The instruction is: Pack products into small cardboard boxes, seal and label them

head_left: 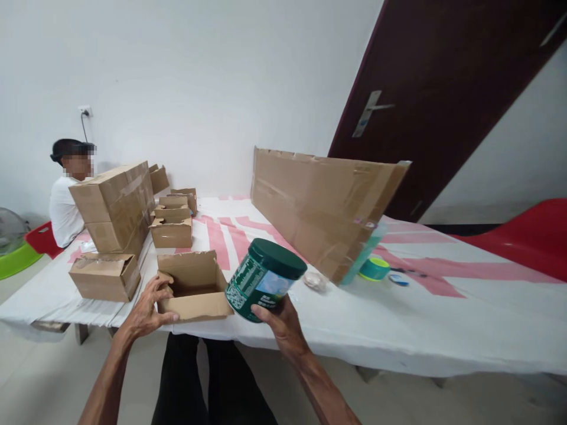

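Observation:
An open cardboard box (195, 307) sits at the table's front edge, its dark inside showing from above. My left hand (148, 310) grips the left side of this box, thumb along the front wall and fingers over the rim. Just right of the box, a dark green canister (261, 280) with a green lid and a printed label is tilted above the table. My right hand (283, 324) is closed round its lower right side, the thumb across the label. Most of the right fingers are hidden behind the canister.
A closed carton (104, 276) lies left, with stacked larger cartons (117, 203) behind. Smaller open boxes (172, 233) stand farther back. A large upright cardboard panel (319, 203) is at centre right, beside green tape (374, 268). A person (66, 200) sits at far left; a red chair (527, 236) is right.

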